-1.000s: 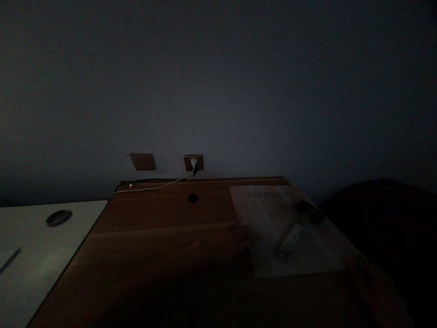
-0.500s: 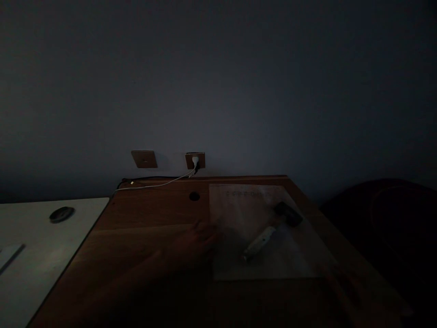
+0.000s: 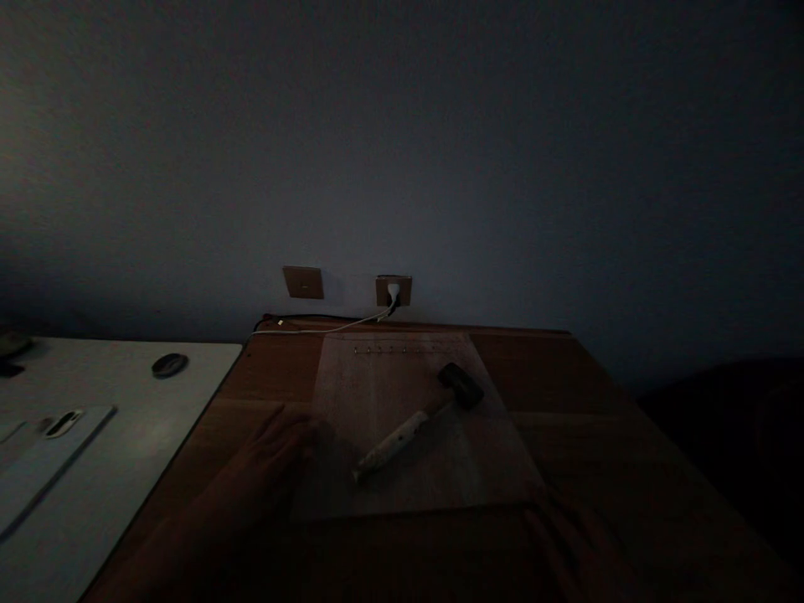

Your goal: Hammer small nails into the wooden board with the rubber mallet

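Note:
A thin pale board [image 3: 433, 465] lies flat on the wooden table, with several small nails [image 3: 379, 350] in a row near its far edge. Across it rests a hammer [image 3: 402, 435], dark head to the far right and pale handle slanting toward me. My left hand [image 3: 276, 448] is at the board's left edge, fingers stretched out; contact with the edge is hard to make out. By the near right corner is my right hand [image 3: 569, 528], its fingers spread and dim. Neither hand is on the hammer. The picture is very dark.
A wall outlet [image 3: 394, 291] holds a white plug, whose cable [image 3: 320, 330] runs along the back of the wooden table [image 3: 559, 377]. A white table [image 3: 207, 360] adjoins on the left, bearing a round dark object [image 3: 169, 365] and a flat panel [image 3: 56, 461].
The board has slid left across the table with the hammer on it, now covering the round hole in the tabletop. Both hands have shifted left too, and the view has turned slightly left.

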`<state>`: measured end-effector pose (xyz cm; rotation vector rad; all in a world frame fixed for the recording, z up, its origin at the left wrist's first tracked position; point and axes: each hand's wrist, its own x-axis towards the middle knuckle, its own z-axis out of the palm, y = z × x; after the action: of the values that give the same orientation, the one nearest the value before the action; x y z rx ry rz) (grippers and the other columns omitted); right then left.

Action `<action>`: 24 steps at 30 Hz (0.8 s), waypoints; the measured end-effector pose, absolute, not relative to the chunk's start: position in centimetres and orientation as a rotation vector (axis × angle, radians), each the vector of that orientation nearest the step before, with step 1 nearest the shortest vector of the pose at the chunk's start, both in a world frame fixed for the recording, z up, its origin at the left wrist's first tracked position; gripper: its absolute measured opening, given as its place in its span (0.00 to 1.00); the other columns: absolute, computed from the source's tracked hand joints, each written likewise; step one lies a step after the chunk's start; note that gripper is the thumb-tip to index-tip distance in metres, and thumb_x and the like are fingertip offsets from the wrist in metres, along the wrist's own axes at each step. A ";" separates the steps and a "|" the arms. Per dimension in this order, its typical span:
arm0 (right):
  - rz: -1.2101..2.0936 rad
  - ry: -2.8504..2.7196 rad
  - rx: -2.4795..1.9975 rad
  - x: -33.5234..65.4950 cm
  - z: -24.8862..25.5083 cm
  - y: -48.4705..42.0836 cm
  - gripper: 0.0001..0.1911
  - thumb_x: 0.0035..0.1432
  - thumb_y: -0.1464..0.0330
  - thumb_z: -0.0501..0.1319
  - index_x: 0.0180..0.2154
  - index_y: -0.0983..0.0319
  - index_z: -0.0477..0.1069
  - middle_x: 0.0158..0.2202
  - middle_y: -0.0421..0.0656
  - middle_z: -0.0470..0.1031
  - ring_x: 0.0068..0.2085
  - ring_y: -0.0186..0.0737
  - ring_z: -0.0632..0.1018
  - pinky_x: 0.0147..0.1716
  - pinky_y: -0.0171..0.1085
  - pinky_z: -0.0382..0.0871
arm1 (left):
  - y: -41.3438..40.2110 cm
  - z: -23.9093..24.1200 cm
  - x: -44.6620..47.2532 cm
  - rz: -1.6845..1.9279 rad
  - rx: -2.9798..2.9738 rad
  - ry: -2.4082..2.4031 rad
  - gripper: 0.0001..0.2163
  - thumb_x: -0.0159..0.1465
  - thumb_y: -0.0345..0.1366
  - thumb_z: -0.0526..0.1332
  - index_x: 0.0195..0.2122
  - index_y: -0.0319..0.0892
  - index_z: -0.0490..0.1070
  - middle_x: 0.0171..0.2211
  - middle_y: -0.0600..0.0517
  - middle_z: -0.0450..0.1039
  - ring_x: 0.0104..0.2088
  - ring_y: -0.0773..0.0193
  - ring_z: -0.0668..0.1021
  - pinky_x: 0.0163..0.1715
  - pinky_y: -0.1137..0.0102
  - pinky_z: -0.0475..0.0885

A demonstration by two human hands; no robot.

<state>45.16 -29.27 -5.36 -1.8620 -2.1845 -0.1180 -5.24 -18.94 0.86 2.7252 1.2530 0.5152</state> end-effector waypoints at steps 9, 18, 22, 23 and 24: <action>-0.056 -1.887 -1.863 38.9 -2.1 -25.3 0.23 0.69 0.56 0.48 0.48 0.55 0.79 0.48 0.52 0.80 0.44 0.50 0.82 0.40 0.47 0.79 | -13.7 3.9 -4.2 0.328 2.687 1.227 0.14 0.72 0.38 0.53 0.52 0.45 0.75 0.48 0.47 0.80 0.46 0.57 0.81 0.49 0.64 0.75; 0.395 -2.070 -1.944 29.6 1.1 -16.3 0.26 0.71 0.52 0.48 0.57 0.57 0.74 0.43 0.50 0.84 0.35 0.49 0.84 0.35 0.43 0.77 | -0.4 8.3 3.0 0.281 2.516 1.605 0.10 0.65 0.30 0.57 0.44 0.39 0.75 0.40 0.45 0.80 0.38 0.58 0.80 0.38 0.68 0.71; 0.522 -1.949 -1.828 29.8 0.7 -15.6 0.22 0.69 0.54 0.52 0.54 0.57 0.75 0.47 0.48 0.83 0.43 0.50 0.84 0.44 0.45 0.76 | 1.0 5.4 3.3 0.106 2.477 1.566 0.10 0.61 0.33 0.61 0.44 0.39 0.73 0.45 0.43 0.78 0.42 0.56 0.80 0.37 0.69 0.71; 0.533 -1.915 -1.807 29.8 0.7 -15.6 0.20 0.69 0.55 0.53 0.52 0.57 0.75 0.46 0.48 0.83 0.44 0.50 0.84 0.44 0.45 0.76 | 1.1 4.9 3.3 0.080 2.474 1.550 0.11 0.61 0.34 0.61 0.45 0.39 0.73 0.46 0.43 0.77 0.42 0.56 0.80 0.37 0.69 0.71; 0.541 -1.882 -1.798 29.7 0.7 -15.5 0.19 0.68 0.56 0.53 0.50 0.57 0.76 0.45 0.47 0.84 0.44 0.50 0.84 0.44 0.45 0.76 | 1.0 4.5 3.4 0.056 2.472 1.537 0.12 0.61 0.34 0.61 0.46 0.39 0.73 0.47 0.42 0.77 0.42 0.55 0.80 0.37 0.68 0.72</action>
<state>29.71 -15.48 0.67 -1.7981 -1.8819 0.5414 3.40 1.00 4.49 2.4720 1.5366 0.0556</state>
